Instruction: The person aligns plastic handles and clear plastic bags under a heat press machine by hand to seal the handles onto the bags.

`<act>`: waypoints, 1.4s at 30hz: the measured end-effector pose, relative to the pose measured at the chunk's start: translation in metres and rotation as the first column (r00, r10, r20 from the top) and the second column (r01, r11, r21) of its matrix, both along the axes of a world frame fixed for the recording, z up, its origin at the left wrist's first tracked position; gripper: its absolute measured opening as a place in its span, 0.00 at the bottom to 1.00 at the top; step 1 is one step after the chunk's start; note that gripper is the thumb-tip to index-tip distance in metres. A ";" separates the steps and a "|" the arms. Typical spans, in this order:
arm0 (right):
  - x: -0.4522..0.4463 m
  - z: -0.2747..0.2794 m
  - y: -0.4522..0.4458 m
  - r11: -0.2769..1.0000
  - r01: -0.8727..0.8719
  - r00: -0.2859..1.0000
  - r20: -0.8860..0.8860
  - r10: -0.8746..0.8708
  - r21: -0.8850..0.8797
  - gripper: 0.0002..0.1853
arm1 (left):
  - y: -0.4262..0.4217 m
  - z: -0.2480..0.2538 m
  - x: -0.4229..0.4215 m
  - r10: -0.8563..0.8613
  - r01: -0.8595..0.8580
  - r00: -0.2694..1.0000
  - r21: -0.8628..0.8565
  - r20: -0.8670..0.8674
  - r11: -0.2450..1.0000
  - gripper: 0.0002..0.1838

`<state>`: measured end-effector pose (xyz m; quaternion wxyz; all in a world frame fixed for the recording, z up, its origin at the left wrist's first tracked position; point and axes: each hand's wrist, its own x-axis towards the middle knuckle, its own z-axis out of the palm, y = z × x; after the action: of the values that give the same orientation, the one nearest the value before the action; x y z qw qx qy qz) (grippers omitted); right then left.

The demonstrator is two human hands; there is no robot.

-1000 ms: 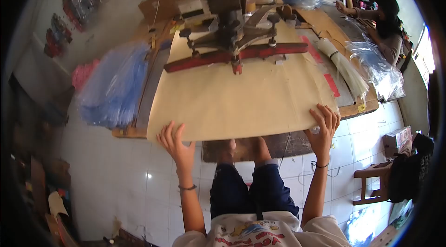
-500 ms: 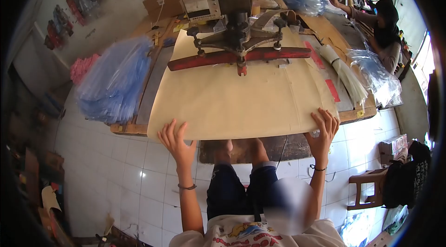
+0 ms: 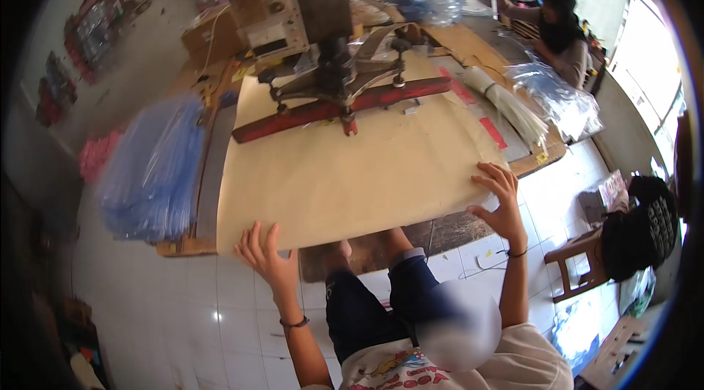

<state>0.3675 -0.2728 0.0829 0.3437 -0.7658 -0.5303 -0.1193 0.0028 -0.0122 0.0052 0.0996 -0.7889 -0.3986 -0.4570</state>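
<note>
A large tan sheet [image 3: 345, 177] lies over the worktable, its near edge reaching past the table front. On its near left corner rests my left hand [image 3: 265, 254], fingers spread on top. My right hand [image 3: 501, 196] touches the near right corner with its fingers apart and the thumb beside the edge. Across the far part of the sheet stands a machine head with a red bar [image 3: 293, 118]; whether the bar touches the sheet cannot be made out.
Blue plastic bags [image 3: 154, 170] hang over the table's left side. On the right lie a pale bundle of strips [image 3: 506, 104] and clear plastic [image 3: 561, 100]. A person [image 3: 561, 31] sits at the back right. A wooden stool [image 3: 583, 269] stands on the right.
The view has turned and shifted, so the table appears tilted. My right thumb is spread farther from the fingers. Both hands remain at the sheet's near corners.
</note>
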 end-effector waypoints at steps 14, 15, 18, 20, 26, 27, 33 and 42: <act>0.138 0.024 0.072 0.739 0.623 0.782 0.222 -0.582 -0.256 0.19 | -0.007 0.013 -0.013 -0.045 0.030 0.993 -0.133 -0.110 0.991 0.45; 0.140 0.025 0.076 0.729 0.643 0.765 0.244 -0.596 -0.234 0.18 | -0.007 0.014 -0.012 -0.054 0.038 0.992 -0.137 -0.115 0.990 0.46; 0.146 0.022 0.075 0.726 0.645 0.761 0.289 -0.581 -0.237 0.18 | -0.016 0.022 -0.014 -0.079 0.052 0.987 -0.190 -0.137 0.980 0.48; 0.155 0.018 0.075 0.742 0.613 0.788 0.284 -0.547 -0.272 0.18 | -0.018 0.024 -0.013 -0.091 0.056 0.984 -0.223 -0.150 0.973 0.48; 0.180 0.012 0.070 0.841 0.494 0.869 0.127 -0.478 -0.219 0.17 | -0.018 0.034 -0.019 -0.158 0.082 0.963 -0.319 -0.218 0.944 0.50; 0.185 0.012 0.069 0.866 0.467 0.884 0.094 -0.458 -0.179 0.17 | -0.020 0.039 -0.023 -0.183 0.087 0.952 -0.359 -0.244 0.929 0.50; 0.140 0.089 0.049 0.963 0.233 0.933 0.249 -0.260 0.132 0.11 | -0.026 0.100 -0.048 -0.413 0.112 0.806 -0.576 -0.424 0.810 0.54; -0.014 0.176 0.092 0.666 -0.676 0.732 -0.180 0.658 -0.316 0.07 | -0.013 0.203 0.085 -0.839 0.786 0.530 -0.298 -0.125 0.541 0.30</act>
<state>0.3534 -0.1804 0.2585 0.2301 -0.5708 -0.7769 0.1331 0.0880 -0.0256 0.2078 -0.1577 -0.9401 -0.0115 -0.3018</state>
